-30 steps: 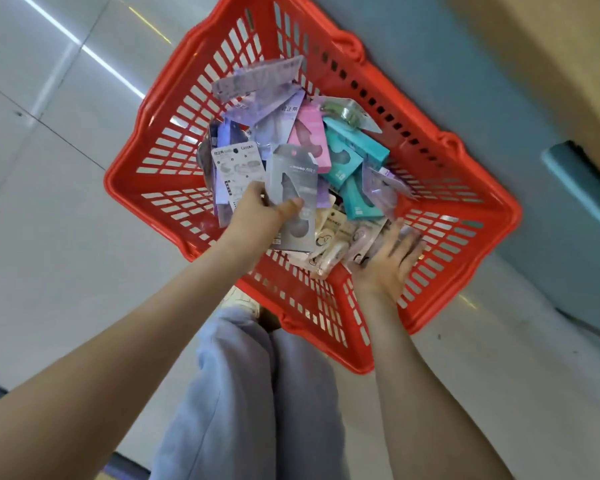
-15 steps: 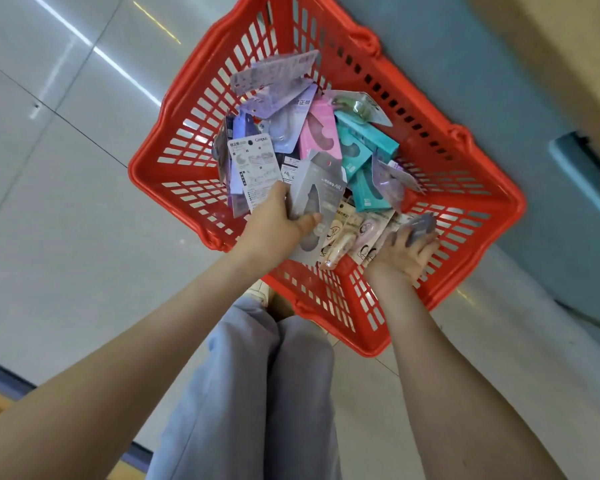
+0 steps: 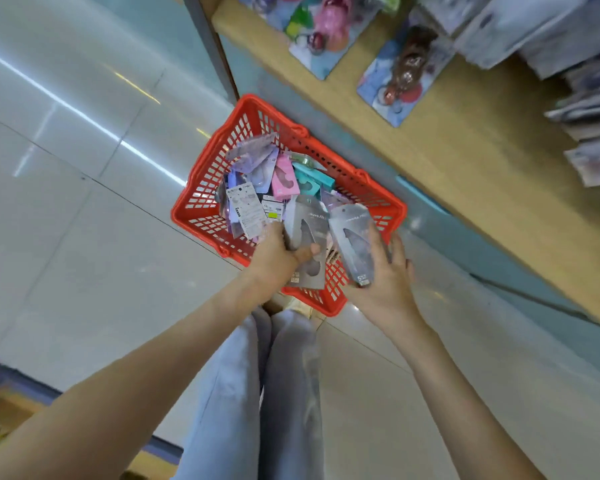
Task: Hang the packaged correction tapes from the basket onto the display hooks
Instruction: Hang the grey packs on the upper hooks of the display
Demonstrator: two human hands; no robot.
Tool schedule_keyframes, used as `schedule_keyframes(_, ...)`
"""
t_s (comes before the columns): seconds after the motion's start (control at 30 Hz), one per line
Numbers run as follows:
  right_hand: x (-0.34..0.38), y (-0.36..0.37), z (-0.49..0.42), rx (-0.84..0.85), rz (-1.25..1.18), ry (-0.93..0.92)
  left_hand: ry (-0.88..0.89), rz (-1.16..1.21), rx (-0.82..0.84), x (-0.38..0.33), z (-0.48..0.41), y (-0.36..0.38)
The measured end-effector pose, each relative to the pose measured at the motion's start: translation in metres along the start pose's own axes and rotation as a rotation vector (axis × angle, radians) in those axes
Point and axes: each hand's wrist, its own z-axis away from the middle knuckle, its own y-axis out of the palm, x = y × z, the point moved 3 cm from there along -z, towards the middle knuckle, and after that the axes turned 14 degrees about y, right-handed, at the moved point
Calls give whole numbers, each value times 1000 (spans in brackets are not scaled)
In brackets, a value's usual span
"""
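A red plastic basket [image 3: 201, 188] stands on the floor, holding several packaged correction tapes in purple, pink, teal and white. My left hand [image 3: 274, 256] grips a grey correction tape pack [image 3: 307, 233] above the basket's near side, thumb across its front. My right hand [image 3: 387, 275] holds a second grey correction tape pack [image 3: 352, 237] just to the right, lifted clear of the pile. The two grey packs sit side by side, almost touching. No display hooks can be made out.
A wooden display shelf [image 3: 465, 161] runs along the right, with carded toys [image 3: 400, 76] and pale packets [image 3: 589, 133] on it. A grey post [image 3: 210, 43] rises behind the basket. Glossy floor tiles [image 3: 66, 202] lie to the left. My legs in grey trousers [image 3: 257, 393] are below.
My right hand took a grey pack out of the basket and lifted it beside the one in my left hand. The view swung up, bringing the shelf into sight.
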Motion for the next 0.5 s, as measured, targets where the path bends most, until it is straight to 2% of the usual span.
schedule_keyframes(0.1, 27, -57, 61, 16, -130, -6, 68, 88, 16, -64, 54, -12)
schedule_keyframes(0.23, 60, -126, 144, 49, -169, -89, 189, 214, -33, -151, 134, -33)
schedule_keyframes(0.5, 90, -251, 279, -71, -323, -185, 627, 106, 87, -304, 273, -45)
